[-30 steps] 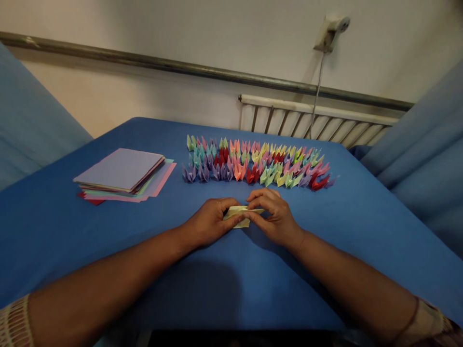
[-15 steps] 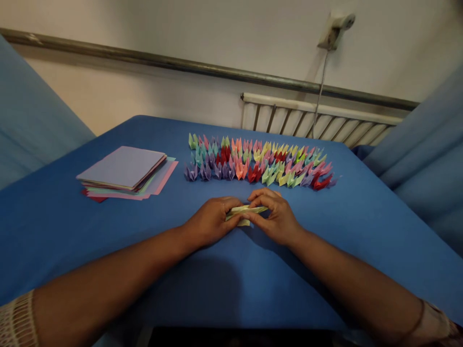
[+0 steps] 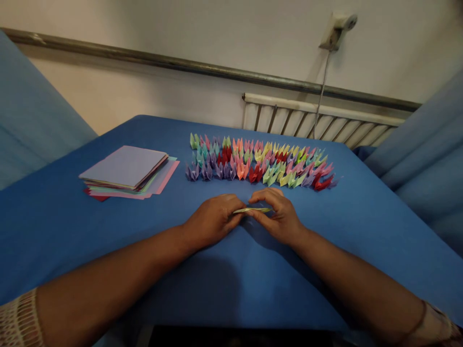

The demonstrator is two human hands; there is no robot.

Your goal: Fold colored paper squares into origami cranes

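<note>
My left hand (image 3: 213,219) and my right hand (image 3: 278,217) meet over the blue table (image 3: 235,284), both pinching a pale yellow-green folded paper (image 3: 253,210). The paper shows edge-on as a thin strip between my fingertips, held just above the cloth. Behind my hands stand several rows of small folded paper figures (image 3: 258,163) in many colours. To the left lies a stack of coloured paper sheets (image 3: 126,171) with a lilac sheet on top.
Blue curtains hang at the left (image 3: 32,115) and right (image 3: 427,154). A white radiator (image 3: 318,120) stands against the wall behind the table. A metal rail (image 3: 181,65) runs along the wall, and a wall socket with a cord (image 3: 334,29) sits above.
The folded paper has turned from lying flatter, with its face showing, to edge-on between my fingers. Both hands stayed in place.
</note>
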